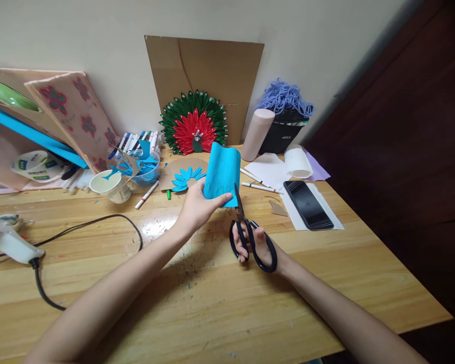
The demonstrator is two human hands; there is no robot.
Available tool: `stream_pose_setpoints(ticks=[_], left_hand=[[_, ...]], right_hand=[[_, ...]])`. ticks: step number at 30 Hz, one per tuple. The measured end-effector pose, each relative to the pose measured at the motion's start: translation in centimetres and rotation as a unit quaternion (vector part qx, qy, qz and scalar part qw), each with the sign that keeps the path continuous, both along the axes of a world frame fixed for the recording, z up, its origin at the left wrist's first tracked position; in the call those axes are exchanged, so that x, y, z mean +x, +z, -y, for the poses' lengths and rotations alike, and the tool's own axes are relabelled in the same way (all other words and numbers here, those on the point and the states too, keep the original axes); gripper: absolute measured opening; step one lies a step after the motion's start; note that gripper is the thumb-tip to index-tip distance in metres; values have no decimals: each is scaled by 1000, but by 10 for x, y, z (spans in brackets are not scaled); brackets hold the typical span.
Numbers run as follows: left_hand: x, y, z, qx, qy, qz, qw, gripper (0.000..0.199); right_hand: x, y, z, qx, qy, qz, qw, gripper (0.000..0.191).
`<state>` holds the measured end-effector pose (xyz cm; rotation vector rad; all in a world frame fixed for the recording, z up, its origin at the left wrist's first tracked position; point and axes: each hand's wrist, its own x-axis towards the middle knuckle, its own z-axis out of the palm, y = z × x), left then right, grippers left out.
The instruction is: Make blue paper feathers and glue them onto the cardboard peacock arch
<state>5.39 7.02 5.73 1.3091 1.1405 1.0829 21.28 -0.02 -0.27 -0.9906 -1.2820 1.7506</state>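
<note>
My left hand point(199, 205) grips a sheet of blue crepe paper point(223, 169) near its lower edge, thumb on the front. The sheet stands up in the air, slightly curled at the top. In my right hand point(260, 242) is a pair of black-handled scissors point(239, 212), fingers through the loops. The blades point up at the lower right edge of the paper; how far they have cut into it I cannot tell. Behind my left hand, blue paper petals point(185, 179) lie on a round piece of cardboard point(169, 177).
A hot glue gun point(11, 237) with a black cord lies left. Further back are a paper cup point(111, 186), a tub of blue scraps point(146, 174), markers and a red-green peacock craft point(195, 126). A phone point(308, 205) and pink bottle point(258, 134) are right.
</note>
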Motion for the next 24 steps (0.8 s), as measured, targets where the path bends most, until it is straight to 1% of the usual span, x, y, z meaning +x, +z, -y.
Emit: stream_pose_setpoints(ticks=[4,6,10,13,15,19,24], left_hand=[[0,0,0,1,5,-7,1000,40],[0,0,0,0,0,-2,1000,40],[-2,-1,-1,-1,-1,1,1000,41],[-2,-1,-2,5,4,-3,1000,40],[-3,-1,-2,8,12,-9,1000,38],[-3,0,-3,-2,39,-17,999,36],[-2,0,-2,1,43,-9,999,39]], right_hand=[[2,-5,0,15,2,20,1000,73],[2,-4,0,26,-2,33,999,71],[0,5,1,46,-19,67,997,66],[-1,13,0,45,-28,90,995,66],[-1,15,-1,44,-29,98,994,66],[1,13,-2,48,-26,94,994,65],[1,7,0,34,-12,60,998,70]])
